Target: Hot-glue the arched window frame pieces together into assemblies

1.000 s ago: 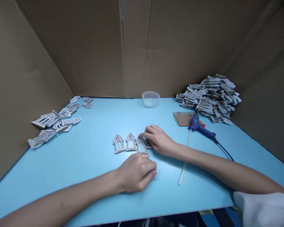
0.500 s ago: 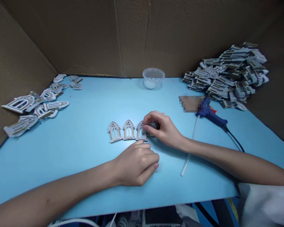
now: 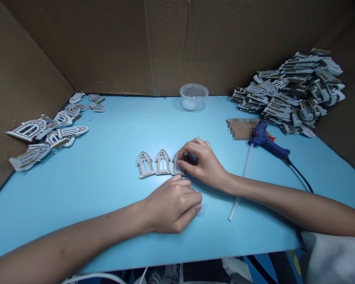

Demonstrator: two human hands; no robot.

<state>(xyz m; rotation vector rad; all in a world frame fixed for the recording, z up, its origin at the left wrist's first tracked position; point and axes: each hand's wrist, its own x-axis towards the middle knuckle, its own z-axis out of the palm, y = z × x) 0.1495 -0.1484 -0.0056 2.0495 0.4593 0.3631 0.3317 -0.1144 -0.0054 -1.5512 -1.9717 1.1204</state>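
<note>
Spread across a pale blue tabletop point(image 3: 112, 221)
Bears three arched window pieces point(image 3: 163, 172) in a row beyond the left hand point(image 3: 174, 205), partly covered at the right end by the right hand point(image 3: 205, 163). Carries scattered similar pieces point(image 3: 72, 131) well left of the left hand, a clear tub point(image 3: 189, 103) beyond the right hand, a large heap of pieces point(image 3: 286, 94) farther right, and, right of the same hand, a blue glue gun point(image 3: 268, 144) with a white stick point(image 3: 233, 209).

You can pass your left hand point(image 3: 174, 203) leftward over the blue tabletop point(image 3: 106, 173); the arched pieces point(image 3: 162, 154) lie in its way ahead; rightward, the glue stick point(image 3: 248, 159) and glue gun point(image 3: 269, 144) obstruct your right hand point(image 3: 202, 161).
</note>
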